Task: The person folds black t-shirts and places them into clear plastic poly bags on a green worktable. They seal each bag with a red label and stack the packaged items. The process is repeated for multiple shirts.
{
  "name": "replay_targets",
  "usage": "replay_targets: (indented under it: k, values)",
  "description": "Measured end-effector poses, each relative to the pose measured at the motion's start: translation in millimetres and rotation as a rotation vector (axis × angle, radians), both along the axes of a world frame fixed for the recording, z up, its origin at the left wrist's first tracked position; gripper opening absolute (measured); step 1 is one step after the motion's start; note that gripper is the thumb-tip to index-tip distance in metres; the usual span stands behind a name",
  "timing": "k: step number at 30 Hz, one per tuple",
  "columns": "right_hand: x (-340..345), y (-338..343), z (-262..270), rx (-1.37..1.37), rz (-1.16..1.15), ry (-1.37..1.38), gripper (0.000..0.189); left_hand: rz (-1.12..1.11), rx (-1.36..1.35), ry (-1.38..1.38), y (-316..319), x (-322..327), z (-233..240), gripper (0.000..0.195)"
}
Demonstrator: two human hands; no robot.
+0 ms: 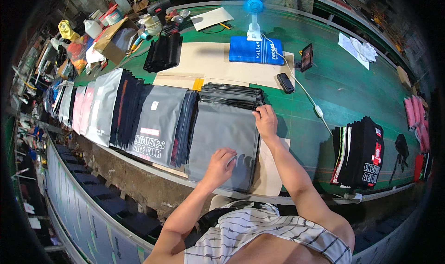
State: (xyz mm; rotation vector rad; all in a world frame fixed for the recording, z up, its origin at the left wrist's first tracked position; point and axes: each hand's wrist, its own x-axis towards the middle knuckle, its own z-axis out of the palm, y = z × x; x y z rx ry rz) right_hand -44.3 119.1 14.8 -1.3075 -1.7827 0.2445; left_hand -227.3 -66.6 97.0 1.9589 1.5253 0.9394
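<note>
In front of me a stack of grey frosted plastic bags (222, 135) lies flat, with its layered black top edges (233, 95) fanned at the far end. My right hand (267, 122) has its thumb and fingers pinched at the upper right corner of the top bag. Over the lower part of that bag is my left hand (220, 165), fingers loosely curled and holding nothing; whether it touches the plastic is unclear. Just left of the stack, bagged black garments (149, 121) with white printed lettering overlap in a row. Folded black printed garments (363, 156) stand in a pile at the right.
Behind the bags, beige cardboard (205, 60) carries a blue record book (243, 53) with a clip-on fan (254, 17). A white cable (302, 86) runs across the green table (306, 124). A phone (306, 58) and a black device (285, 83) sit nearby. Clutter surrounds a cardboard box (113, 41).
</note>
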Motion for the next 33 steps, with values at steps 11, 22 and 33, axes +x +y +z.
replay_targets:
  k: [11,22,33]
  values:
    - [42,-61,39,-0.035,0.212,0.402,0.012,0.112,-0.263,-0.237,-22,-4,-21,0.02]
    - [189,-150,128,-0.204,0.225,0.818,0.01,0.19,-0.809,-1.356,22,23,7,0.078]
    - [266,-71,161,0.077,0.072,0.657,0.015,-0.007,-0.391,-0.968,138,154,62,0.06]
